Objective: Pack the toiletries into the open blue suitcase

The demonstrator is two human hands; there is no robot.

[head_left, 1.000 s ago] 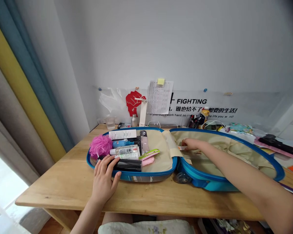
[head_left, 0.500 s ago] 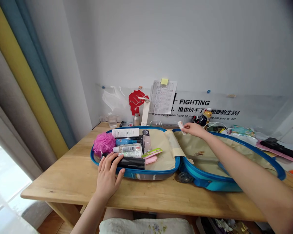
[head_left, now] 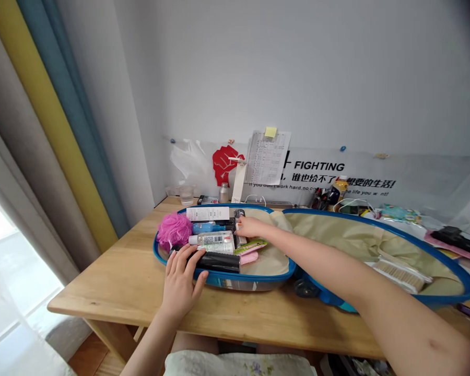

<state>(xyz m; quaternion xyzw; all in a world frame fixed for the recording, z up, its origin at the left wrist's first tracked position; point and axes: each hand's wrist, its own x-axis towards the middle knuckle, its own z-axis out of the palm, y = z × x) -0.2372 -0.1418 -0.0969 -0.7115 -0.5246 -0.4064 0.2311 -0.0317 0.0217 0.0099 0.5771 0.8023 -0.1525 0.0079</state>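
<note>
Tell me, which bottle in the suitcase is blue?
The blue bottle lies just beyond the clear bottle, beside the pink puff; its colour sets it apart.

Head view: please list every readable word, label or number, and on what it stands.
"FIGHTING", on the wall banner.
"谁也给不了 … 想要的生活!", same banner, partly hidden.
"If you don't work hard,no on … he life you w…nt!", same banner, partly hidden.
Too small or blurred to read: the paper sheet and, in the suitcase, the white packet and the clear bottle.
</note>
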